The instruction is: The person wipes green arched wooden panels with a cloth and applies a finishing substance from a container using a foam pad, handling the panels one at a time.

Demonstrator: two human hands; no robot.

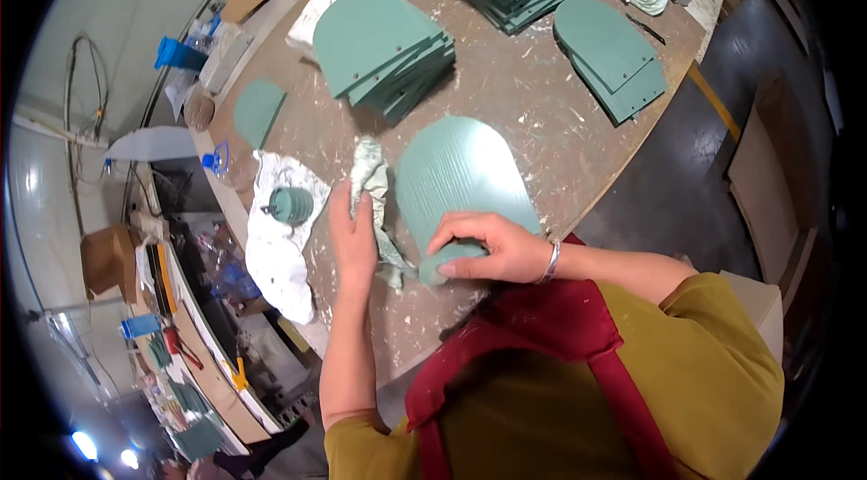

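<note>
Near the frame's centre, a green arch-shaped panel (461, 175) with a ridged face lies on the paint-flecked table (533, 110). The right hand (488, 247) curls its fingers over a small green pad (449, 261) pressed on the panel's lower end. The left hand (352, 236) lies flat, fingers together, on a paint-stained rag (372, 182) just left of the panel. Stacks of green panels (384, 51) sit in the upper frame

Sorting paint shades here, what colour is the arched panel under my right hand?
Muted sea green with fine ridged lines, on the arched panel, head view.
</note>
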